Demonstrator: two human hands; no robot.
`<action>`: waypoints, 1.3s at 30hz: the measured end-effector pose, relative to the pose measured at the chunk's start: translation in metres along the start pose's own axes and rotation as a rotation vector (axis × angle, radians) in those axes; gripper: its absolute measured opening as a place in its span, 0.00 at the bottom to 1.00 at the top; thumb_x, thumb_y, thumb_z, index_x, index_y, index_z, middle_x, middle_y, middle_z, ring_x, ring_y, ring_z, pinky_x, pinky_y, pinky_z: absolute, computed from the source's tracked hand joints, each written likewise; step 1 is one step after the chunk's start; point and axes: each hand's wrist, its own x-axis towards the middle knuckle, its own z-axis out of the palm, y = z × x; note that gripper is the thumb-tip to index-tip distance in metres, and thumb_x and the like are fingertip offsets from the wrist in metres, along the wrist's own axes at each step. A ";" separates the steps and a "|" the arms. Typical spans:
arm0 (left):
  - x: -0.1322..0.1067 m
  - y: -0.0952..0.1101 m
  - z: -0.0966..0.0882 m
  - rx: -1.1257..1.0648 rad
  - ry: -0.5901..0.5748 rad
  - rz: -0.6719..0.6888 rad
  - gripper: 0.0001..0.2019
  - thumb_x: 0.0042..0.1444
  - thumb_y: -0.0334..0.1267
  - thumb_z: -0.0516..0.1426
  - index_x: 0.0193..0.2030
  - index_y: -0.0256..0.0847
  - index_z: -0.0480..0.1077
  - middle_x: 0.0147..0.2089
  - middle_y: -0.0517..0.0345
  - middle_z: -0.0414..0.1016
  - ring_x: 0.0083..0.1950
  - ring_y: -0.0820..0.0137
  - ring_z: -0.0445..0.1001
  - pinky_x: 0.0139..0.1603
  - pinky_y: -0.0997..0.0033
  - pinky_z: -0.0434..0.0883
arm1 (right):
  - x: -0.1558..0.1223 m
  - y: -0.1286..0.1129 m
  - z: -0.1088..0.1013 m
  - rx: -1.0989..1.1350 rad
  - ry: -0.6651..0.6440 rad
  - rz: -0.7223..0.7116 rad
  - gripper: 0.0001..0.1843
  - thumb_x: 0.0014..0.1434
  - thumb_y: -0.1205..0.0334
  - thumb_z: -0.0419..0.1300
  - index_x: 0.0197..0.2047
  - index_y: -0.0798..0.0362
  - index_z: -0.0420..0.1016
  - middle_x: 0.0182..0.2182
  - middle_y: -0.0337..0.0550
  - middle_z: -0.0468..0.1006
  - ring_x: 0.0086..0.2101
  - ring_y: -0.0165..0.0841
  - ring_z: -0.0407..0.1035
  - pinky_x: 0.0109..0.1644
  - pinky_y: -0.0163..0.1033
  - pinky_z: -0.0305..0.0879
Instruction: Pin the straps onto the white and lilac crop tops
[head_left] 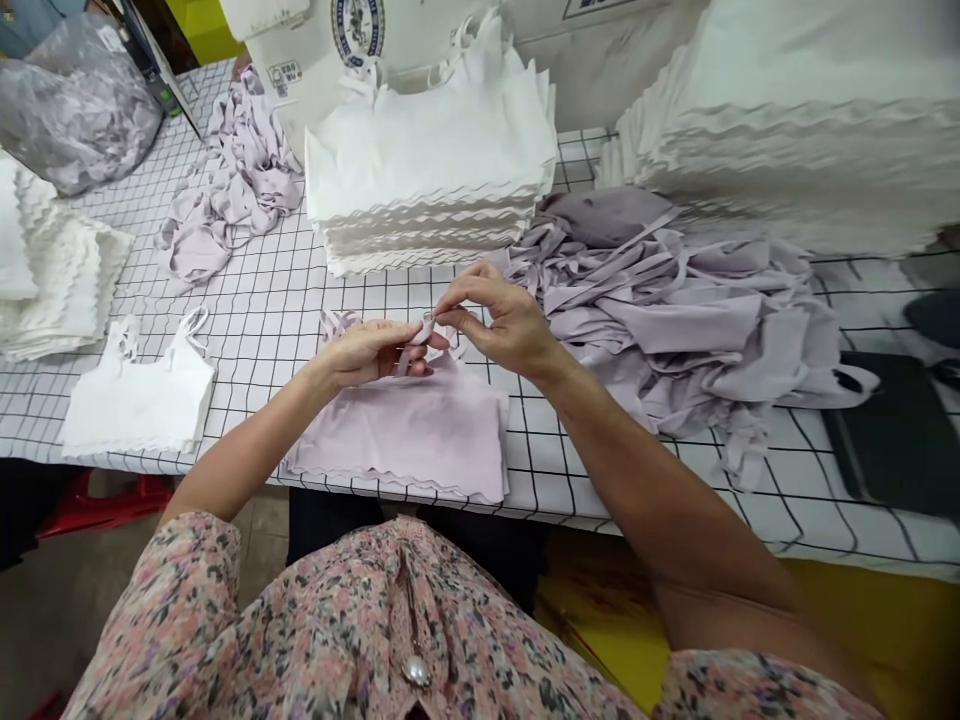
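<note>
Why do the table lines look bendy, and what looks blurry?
In the head view, the grid lines on the white table bend toward the edges, likely from a wide lens; the white stack at upper right looks soft and smeared, while the lilac strap between the left hand and right hand looks clearer; the light is even, without strong glare.

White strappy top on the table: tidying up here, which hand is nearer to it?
Left hand is nearer, right of the white strappy top; the right hand is farther right.
</note>
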 end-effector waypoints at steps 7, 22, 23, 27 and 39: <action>-0.012 0.005 -0.004 0.072 0.060 -0.009 0.13 0.56 0.41 0.76 0.36 0.34 0.83 0.32 0.57 0.81 0.35 0.76 0.79 0.47 0.69 0.76 | -0.001 0.011 -0.003 -0.087 -0.005 0.036 0.06 0.65 0.58 0.66 0.35 0.43 0.79 0.34 0.43 0.81 0.44 0.45 0.72 0.56 0.58 0.73; -0.057 -0.001 0.013 0.055 0.307 0.016 0.11 0.63 0.39 0.71 0.34 0.36 0.77 0.27 0.59 0.82 0.30 0.75 0.83 0.40 0.74 0.80 | -0.034 0.013 -0.003 -0.244 0.084 0.025 0.08 0.70 0.56 0.62 0.37 0.45 0.77 0.38 0.46 0.82 0.45 0.50 0.75 0.64 0.69 0.65; -0.057 0.000 0.017 0.027 0.302 0.028 0.11 0.64 0.39 0.71 0.35 0.36 0.78 0.28 0.58 0.83 0.31 0.74 0.83 0.43 0.71 0.82 | -0.039 0.009 -0.005 -0.255 0.091 0.029 0.08 0.71 0.56 0.61 0.38 0.45 0.77 0.38 0.46 0.83 0.45 0.49 0.76 0.63 0.68 0.67; -0.053 0.002 0.034 -0.091 0.275 0.073 0.08 0.66 0.37 0.69 0.39 0.36 0.77 0.40 0.50 0.89 0.45 0.65 0.89 0.56 0.59 0.85 | -0.053 -0.019 -0.008 -0.255 0.144 0.073 0.10 0.73 0.55 0.61 0.38 0.44 0.78 0.36 0.44 0.84 0.41 0.45 0.77 0.56 0.60 0.71; -0.024 -0.016 0.051 -0.115 0.258 0.103 0.08 0.65 0.36 0.70 0.38 0.37 0.76 0.30 0.66 0.73 0.36 0.77 0.78 0.48 0.70 0.79 | -0.059 -0.043 0.027 0.125 0.050 0.329 0.21 0.65 0.40 0.70 0.30 0.47 0.80 0.30 0.42 0.80 0.40 0.40 0.74 0.48 0.50 0.73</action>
